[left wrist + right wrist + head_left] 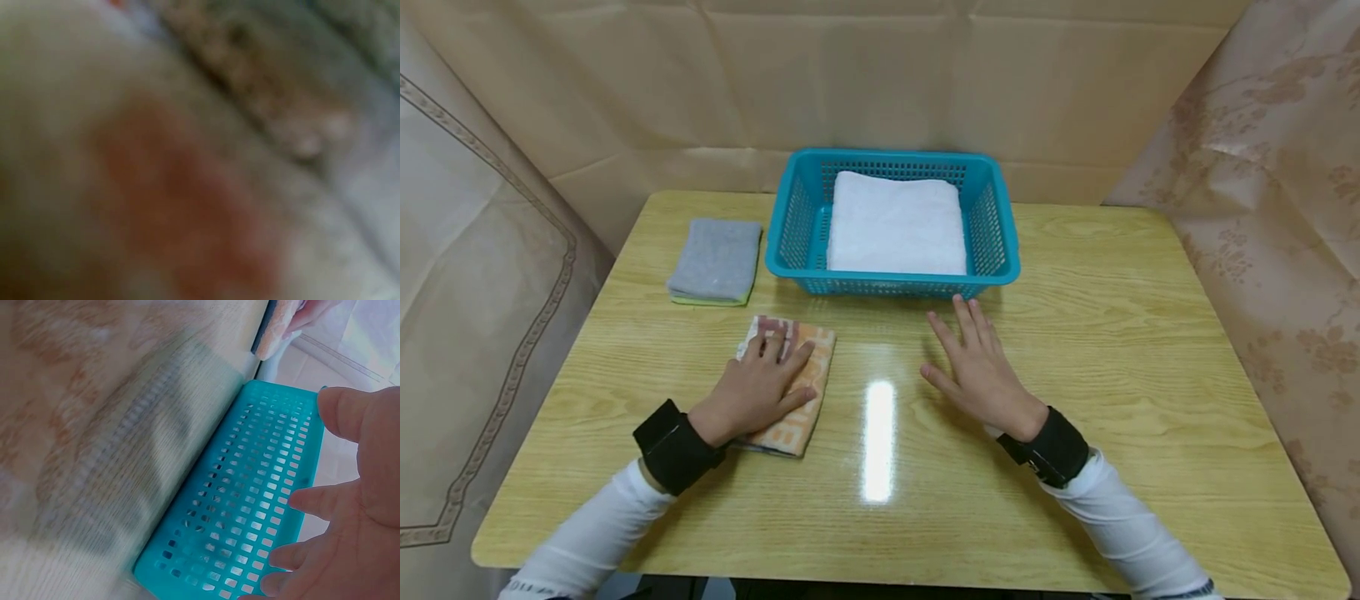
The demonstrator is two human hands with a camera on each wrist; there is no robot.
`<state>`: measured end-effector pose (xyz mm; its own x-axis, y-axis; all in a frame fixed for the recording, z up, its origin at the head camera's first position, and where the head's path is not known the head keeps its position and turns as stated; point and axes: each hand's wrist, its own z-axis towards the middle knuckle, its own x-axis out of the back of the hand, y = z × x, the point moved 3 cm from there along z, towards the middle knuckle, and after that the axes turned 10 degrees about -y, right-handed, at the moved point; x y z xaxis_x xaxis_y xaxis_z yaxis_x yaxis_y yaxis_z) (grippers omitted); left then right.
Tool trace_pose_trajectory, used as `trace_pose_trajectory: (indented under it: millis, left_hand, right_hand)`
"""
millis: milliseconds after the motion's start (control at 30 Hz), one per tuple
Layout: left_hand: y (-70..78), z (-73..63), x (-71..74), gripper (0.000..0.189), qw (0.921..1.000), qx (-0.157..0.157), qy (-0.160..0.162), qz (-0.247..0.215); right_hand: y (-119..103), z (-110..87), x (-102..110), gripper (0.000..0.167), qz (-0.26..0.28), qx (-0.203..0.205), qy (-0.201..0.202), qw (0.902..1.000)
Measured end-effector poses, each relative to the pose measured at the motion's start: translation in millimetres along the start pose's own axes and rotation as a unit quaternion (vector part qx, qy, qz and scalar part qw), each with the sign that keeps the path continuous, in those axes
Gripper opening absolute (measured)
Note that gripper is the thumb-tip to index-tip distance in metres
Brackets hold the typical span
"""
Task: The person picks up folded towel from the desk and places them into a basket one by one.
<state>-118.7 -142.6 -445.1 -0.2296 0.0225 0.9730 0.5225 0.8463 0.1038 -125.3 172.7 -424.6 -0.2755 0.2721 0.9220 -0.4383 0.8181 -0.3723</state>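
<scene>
My left hand [758, 392] rests on a folded orange towel [816, 364] with pale lettering and a brownish corner, its fingers spread over the top. The left wrist view is a blur of reddish and beige patches. Fingers extended and apart, my right hand [985, 379] is just in front of a teal plastic basket [805, 276] and holds nothing. In the right wrist view that hand [356, 512] is beside the basket's perforated wall [240, 481]; whether they touch I cannot tell. A folded white towel [898, 225] lies inside the basket.
A folded grey cloth [717, 260] with a green edge lies left of the basket. The wood-grain table [1120, 350] has a bright light reflection [878, 442] at its middle. Beige sheeting [700, 92] hangs behind the table, with patterned cloth [1270, 275] on the right.
</scene>
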Motion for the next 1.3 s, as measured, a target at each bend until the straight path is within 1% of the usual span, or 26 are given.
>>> trace_pose_trajectory:
  millis: [200, 533, 800, 1000, 1167, 1300]
  left_hand:
    - [1.6, 0.9, 0.8, 0.070, 1.0000, -0.003, -0.002, 0.002]
    - [2.3, 2.2, 0.8, 0.069, 0.9998, -0.007, 0.001, 0.017]
    - [5.2, 4.1, -0.2, 0.070, 0.9999, -0.006, -0.009, 0.008]
    - [8.4, 5.7, 0.6, 0.069, 0.9999, -0.013, -0.004, 0.005]
    - [9.8, 7.3, 0.4, 0.068, 0.9999, -0.015, -0.007, 0.003]
    - [10.7, 8.9, -0.1, 0.069, 0.9997, -0.015, -0.017, -0.013]
  right_hand:
    - [0, 0.1, -1, 0.075, 0.003, -0.002, -0.004, 1.0000]
    - [-1, 0.6, 0, 0.075, 0.002, 0.003, 0.005, 1.0000]
    - [-3, 1.3, -2, 0.075, 0.002, 0.008, 0.004, 1.0000]
    - [-3, 1.5, -3, 0.075, 0.002, 0.007, 0.004, 1.0000]
    - [-4, 1.9, -3, 0.074, 0.001, 0.006, -0.001, 1.0000]
    - [-4, 1.9, -3, 0.073, 0.002, 0.004, -0.005, 1.0000]
